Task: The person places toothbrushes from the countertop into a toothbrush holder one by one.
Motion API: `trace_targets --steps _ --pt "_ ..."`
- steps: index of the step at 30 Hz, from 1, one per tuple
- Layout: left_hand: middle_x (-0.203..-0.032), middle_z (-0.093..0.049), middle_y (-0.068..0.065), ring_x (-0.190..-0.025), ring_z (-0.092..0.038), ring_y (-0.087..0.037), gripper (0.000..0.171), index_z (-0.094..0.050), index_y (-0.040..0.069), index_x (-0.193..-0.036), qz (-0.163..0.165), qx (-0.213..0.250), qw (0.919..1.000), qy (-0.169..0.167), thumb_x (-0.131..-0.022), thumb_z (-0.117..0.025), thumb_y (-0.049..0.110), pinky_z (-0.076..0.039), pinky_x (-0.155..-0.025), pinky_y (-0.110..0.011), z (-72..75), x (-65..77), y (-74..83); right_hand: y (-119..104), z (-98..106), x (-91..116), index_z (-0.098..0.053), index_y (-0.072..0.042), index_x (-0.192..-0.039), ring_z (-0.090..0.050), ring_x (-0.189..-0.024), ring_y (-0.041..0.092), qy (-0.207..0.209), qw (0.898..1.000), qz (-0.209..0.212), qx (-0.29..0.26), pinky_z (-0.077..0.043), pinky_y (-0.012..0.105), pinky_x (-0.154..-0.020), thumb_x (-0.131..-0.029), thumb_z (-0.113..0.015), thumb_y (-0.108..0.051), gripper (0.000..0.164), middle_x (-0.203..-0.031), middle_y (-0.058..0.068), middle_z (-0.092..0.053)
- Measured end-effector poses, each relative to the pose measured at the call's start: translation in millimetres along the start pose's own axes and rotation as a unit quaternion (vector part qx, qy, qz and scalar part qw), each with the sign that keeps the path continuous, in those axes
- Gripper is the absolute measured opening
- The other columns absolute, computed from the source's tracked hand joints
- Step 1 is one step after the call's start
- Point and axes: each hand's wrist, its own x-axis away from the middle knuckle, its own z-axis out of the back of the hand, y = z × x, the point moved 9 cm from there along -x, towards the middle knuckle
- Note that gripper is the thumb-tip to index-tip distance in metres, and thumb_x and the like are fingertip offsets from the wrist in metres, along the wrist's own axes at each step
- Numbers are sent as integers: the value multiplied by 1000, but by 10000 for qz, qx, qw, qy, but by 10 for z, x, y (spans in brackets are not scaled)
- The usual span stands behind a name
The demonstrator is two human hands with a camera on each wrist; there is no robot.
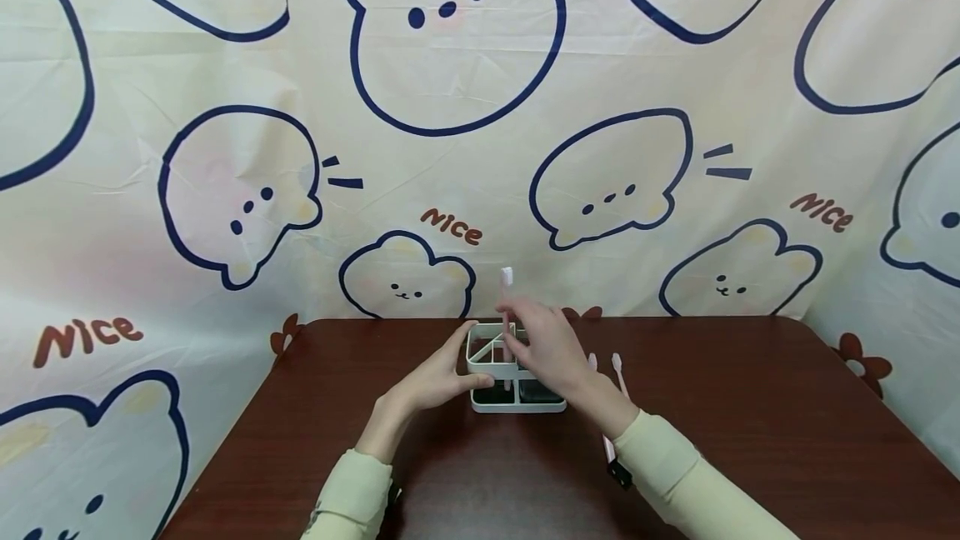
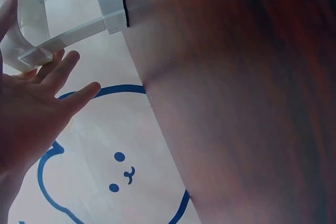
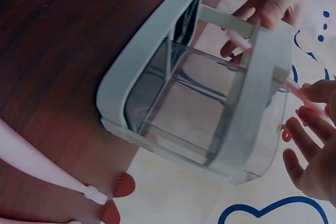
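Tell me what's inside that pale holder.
A pink toothbrush, its white head sticking up above the holder, runs down through the upper tier. The right hand covers part of that tier in the head view, hiding whatever is there.

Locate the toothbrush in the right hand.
In the head view, the toothbrush stands just right of centre, bristles up, held by the right hand, its lower end inside the white holder, whose left side the left hand grips.

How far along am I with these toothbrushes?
Done: the holder stands upright, the left hand gripping it. In hand: the right hand pinches one brush, its handle through the holder's top. Remaining, apparently: two brushes lying on the table.
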Motion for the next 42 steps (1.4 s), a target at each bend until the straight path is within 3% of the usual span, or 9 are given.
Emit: trace_targets --steps 3,10,20,42 --pt "-144 -47 -4 -125 -51 -20 84 -26 27 -152 -97 60 9999 -7 -86 -77 40 -34 -114 -59 -3 -2 13 3 -30 25 -66 -14 -115 -67 -97 16 44 9996 104 256 -51 49 -95 -85 -78 -10 32 -104 -1 -72" --pt "-141 -49 -2 -124 -52 -22 82 -27 25 -152 -232 197 9995 8 -87 -77 32 -35 -112 -59 -11 -1 27 -14 -89 86 -67 -15 -109 -67 -99 18 60 9981 326 521 -50 47 -98 -86 -76 -12 25 -103 -1 -72" --pt "-143 -46 -1 -125 -50 -18 84 -25 25 -152 -118 108 9999 -35 -87 -76 35 -38 -112 -54 -18 0 12 28 -211 201 -68 -13 -117 -65 -107 20 -347 9982 357 337 -51 47 -99 -89 -75 -20 30 -110 1 -70" --pt "-150 -40 -9 -129 -46 -22 86 -23 25 -154 -31 104 9999 6 -87 -76 37 -35 -113 -58 -15 -9 16 155 -11 356 -69 -17 -120 -64 -109 22 -350 9993 97 35 -51 49 -98 -93 -71 -22 28 -116 1 -69"
